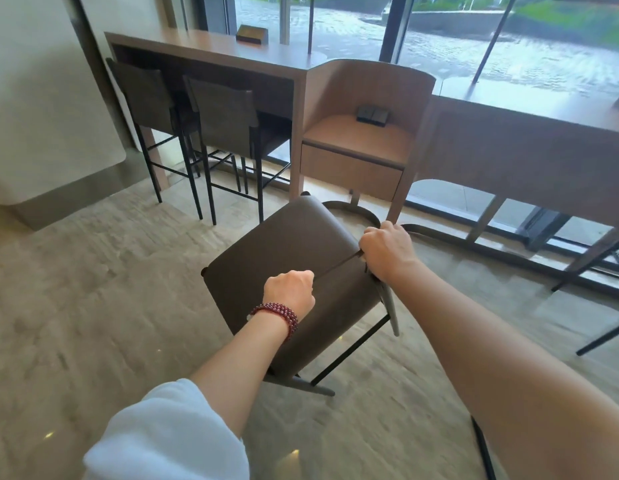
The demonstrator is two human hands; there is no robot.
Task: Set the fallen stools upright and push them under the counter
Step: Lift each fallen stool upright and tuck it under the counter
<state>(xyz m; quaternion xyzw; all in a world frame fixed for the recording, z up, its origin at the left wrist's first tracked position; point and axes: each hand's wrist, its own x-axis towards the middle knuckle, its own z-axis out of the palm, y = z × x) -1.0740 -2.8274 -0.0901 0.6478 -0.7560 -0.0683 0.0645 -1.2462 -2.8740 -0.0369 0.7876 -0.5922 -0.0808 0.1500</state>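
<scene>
Both fists clamp the stool (287, 251) along the top edge of its backrest, left hand (290, 292) mid-edge, right hand (386, 252) at the corner, on open floor short of the counter (211, 50). Rigid metal frame, probably hefty and top-heavy; that edge looks the surest hold.

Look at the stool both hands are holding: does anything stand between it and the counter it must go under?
Nothing visible does. Both the left hand and right hand grip the stool by its backrest. The floor ahead to the right-hand counter shows only a curved metal footrail along the counter's base.
</scene>
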